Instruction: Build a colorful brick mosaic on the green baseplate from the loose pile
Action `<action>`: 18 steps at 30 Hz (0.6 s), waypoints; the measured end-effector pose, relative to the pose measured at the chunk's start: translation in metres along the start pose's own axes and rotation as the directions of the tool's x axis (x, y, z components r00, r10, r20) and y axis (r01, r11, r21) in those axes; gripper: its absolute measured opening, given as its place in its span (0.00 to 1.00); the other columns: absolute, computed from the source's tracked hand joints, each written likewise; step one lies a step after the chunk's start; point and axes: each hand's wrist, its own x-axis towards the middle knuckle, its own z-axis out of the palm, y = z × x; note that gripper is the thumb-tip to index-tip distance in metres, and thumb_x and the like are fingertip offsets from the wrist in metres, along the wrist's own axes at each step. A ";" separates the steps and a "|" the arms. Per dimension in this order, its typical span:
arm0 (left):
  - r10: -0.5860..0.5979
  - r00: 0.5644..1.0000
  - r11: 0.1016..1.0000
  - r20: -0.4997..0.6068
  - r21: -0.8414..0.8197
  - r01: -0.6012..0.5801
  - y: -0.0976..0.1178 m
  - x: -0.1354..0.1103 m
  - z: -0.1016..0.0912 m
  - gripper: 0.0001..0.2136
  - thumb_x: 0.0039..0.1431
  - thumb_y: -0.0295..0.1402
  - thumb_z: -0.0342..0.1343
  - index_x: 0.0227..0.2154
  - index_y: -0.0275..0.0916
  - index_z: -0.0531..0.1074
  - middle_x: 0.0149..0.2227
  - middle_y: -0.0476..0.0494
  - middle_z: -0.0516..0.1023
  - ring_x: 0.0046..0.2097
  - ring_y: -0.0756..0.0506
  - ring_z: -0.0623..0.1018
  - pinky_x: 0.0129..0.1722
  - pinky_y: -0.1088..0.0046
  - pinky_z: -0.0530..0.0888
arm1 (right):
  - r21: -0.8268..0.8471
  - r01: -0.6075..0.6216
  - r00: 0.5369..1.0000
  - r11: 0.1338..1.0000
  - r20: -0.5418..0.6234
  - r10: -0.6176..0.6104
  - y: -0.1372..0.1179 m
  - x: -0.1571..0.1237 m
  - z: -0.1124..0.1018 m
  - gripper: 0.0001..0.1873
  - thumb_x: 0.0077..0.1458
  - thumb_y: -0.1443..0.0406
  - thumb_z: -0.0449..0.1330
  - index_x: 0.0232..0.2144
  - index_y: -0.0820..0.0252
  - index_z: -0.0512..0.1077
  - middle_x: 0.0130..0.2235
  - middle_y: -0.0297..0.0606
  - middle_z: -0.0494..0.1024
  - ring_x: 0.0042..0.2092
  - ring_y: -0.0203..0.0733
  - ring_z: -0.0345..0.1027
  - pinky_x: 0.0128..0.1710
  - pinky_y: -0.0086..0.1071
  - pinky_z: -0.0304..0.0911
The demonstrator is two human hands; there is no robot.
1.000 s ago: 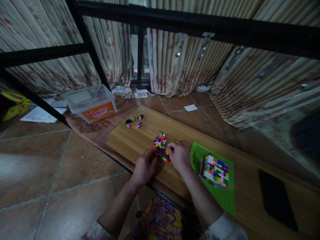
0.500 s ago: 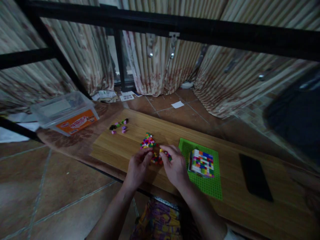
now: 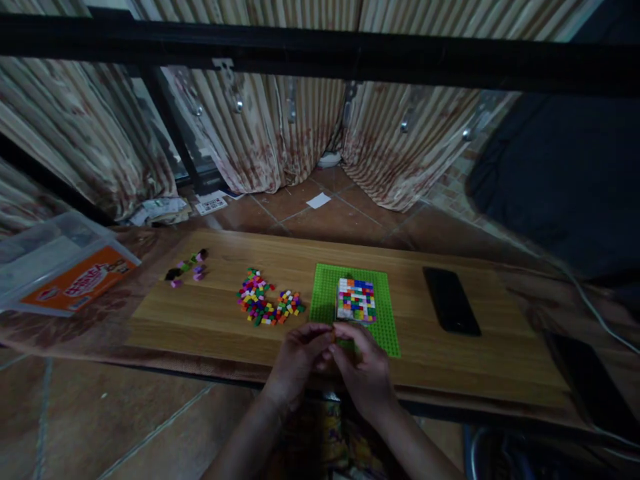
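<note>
My left hand (image 3: 299,360) and my right hand (image 3: 366,368) meet fingertip to fingertip above the near edge of the table. Both are closed in a pinch around a small toy brick, mostly hidden by the fingers. Just beyond them lies a green baseplate (image 3: 325,283), bearing a block built of many-coloured bricks (image 3: 357,300) with a patterned top. Left of the baseplate, loose toy bricks (image 3: 260,308) are spread in a curved heap on the wood.
Small dark, green and purple pieces (image 3: 187,263) sit at the table's (image 3: 220,257) left end. A clear plastic box (image 3: 75,267) with an orange label stands beyond that end. Right of the baseplate lies a black phone-like slab (image 3: 451,301); another dark slab (image 3: 593,380) is farther right.
Both hands have left the loose bricks and come together in front of the baseplate. A yellow brick showed in the right fingers before. The view has swung to the right.
</note>
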 end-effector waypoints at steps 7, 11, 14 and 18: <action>0.435 0.899 0.825 -0.053 0.422 -0.375 -0.007 0.019 0.025 0.09 0.53 0.36 0.57 0.35 0.38 0.75 0.34 0.45 0.79 0.35 0.48 0.77 0.35 0.73 0.74 | -0.001 0.028 0.973 1.000 -0.229 -0.028 0.017 0.006 -0.033 0.09 0.56 0.65 0.56 0.40 0.53 0.72 0.40 0.39 0.76 0.43 0.43 0.70 0.44 0.39 0.66; 0.506 0.862 0.716 -0.034 0.574 -0.397 -0.010 0.026 0.036 0.10 0.56 0.36 0.55 0.37 0.38 0.75 0.36 0.44 0.79 0.37 0.47 0.78 0.37 0.72 0.75 | -0.030 0.001 0.966 1.000 -0.259 -0.008 0.028 0.013 -0.047 0.09 0.57 0.64 0.55 0.40 0.55 0.72 0.39 0.40 0.75 0.43 0.43 0.69 0.44 0.39 0.65; 0.575 0.818 0.602 0.006 0.674 -0.428 -0.011 0.027 0.041 0.09 0.57 0.36 0.54 0.38 0.39 0.75 0.39 0.43 0.79 0.40 0.46 0.78 0.41 0.70 0.74 | -0.037 -0.005 0.972 0.999 -0.236 -0.004 0.034 0.018 -0.049 0.09 0.57 0.64 0.55 0.41 0.55 0.72 0.41 0.40 0.74 0.45 0.43 0.68 0.46 0.40 0.64; 0.626 0.776 0.447 0.075 0.781 -0.436 -0.008 0.026 0.047 0.09 0.59 0.35 0.53 0.38 0.40 0.75 0.39 0.44 0.79 0.41 0.46 0.78 0.43 0.69 0.74 | -0.037 -0.002 0.978 0.999 -0.208 -0.006 0.039 0.020 -0.046 0.10 0.57 0.64 0.54 0.41 0.54 0.72 0.42 0.40 0.73 0.47 0.44 0.67 0.47 0.42 0.64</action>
